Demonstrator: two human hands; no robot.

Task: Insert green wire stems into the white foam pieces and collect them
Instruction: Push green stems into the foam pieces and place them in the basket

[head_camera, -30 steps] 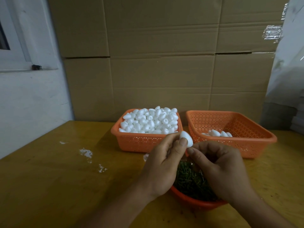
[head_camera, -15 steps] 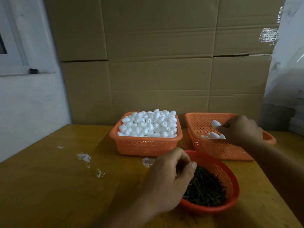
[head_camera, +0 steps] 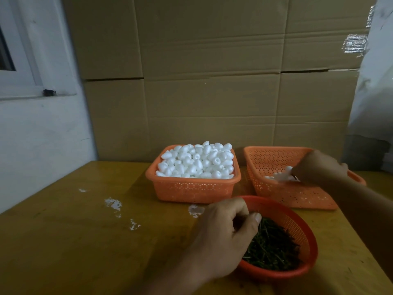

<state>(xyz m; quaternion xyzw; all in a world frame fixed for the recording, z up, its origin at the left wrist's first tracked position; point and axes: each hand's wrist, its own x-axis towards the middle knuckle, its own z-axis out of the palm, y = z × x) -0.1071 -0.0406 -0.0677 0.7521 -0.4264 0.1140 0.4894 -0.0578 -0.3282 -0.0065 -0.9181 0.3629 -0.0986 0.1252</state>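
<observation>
backdrop: tall brown cardboard sheets [head_camera: 212, 81] stand behind a yellow wooden table [head_camera: 74, 241] flecked with white crumbs.
left basket: a square orange perforated plastic basket [head_camera: 192, 189] is heaped with loose white egg-shaped foam pieces [head_camera: 196, 161].
right basket: a second orange perforated basket [head_camera: 297, 196], tilted, holds a few white foam pieces [head_camera: 276, 176] near its middle.
round basket: a round red-orange basket [head_camera: 302, 233] nearest the camera holds a pile of short green wire stems [head_camera: 274, 248].
left hand: the left hand [head_camera: 223, 237] dips curled fingers into the stems; whether it pinches one i cannot tell.
right hand: the right hand [head_camera: 319, 169] reaches into the tilted basket, fingers at the foam pieces there; its grip is blurred.
</observation>
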